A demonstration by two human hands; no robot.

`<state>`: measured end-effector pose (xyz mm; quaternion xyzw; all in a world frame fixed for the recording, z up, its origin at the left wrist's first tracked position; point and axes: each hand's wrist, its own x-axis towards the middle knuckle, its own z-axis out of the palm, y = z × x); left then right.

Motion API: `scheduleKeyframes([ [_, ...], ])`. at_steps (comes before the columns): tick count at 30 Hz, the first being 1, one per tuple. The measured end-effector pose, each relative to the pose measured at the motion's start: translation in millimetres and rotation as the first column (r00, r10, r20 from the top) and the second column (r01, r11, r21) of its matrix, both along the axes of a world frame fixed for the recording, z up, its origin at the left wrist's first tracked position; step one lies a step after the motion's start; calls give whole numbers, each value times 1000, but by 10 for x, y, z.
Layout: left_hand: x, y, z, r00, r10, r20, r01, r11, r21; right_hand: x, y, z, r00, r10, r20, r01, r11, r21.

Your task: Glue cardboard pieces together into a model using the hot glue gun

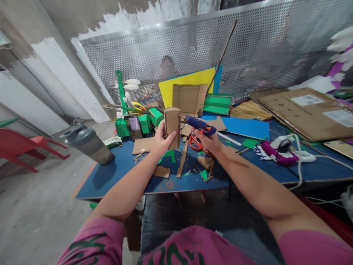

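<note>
The left hand (162,140) is pinching a cardboard block (173,125) between thumb and fingers, holding it upright above the tabletop (121,182). The right hand's (206,140) fingers are gripping a glue gun (200,124), its nozzle pointing at the block's upper edge. The block is looking already shaped, its gluing seemingly unfinished.

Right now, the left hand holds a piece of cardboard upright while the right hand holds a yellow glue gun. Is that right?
Not quite: the glue gun is blue, not yellow, as the head view shows. The rest stands: the left hand holds the piece of cardboard upright, and the right hand holds the glue gun.
</note>
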<state>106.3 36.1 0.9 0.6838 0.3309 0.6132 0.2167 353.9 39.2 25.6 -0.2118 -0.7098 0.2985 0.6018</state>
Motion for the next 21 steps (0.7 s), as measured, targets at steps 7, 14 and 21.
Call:
scheduleKeyframes([
  [7, -11, 8, -9, 1000, -25, -6, 25, 1000, 9, -2, 2, -20, 998, 40, -52, -42, 998, -38],
  [14, 3, -15, 14, 997, -75, 6, 75, 997, 7, -1, 70, -104, 988, 98, -115, -110, 989, -100],
  [21, -26, 24, -37, 996, -88, -4, 88, 996, 12, -20, 79, -62, 968, 203, -150, -227, 960, -162],
])
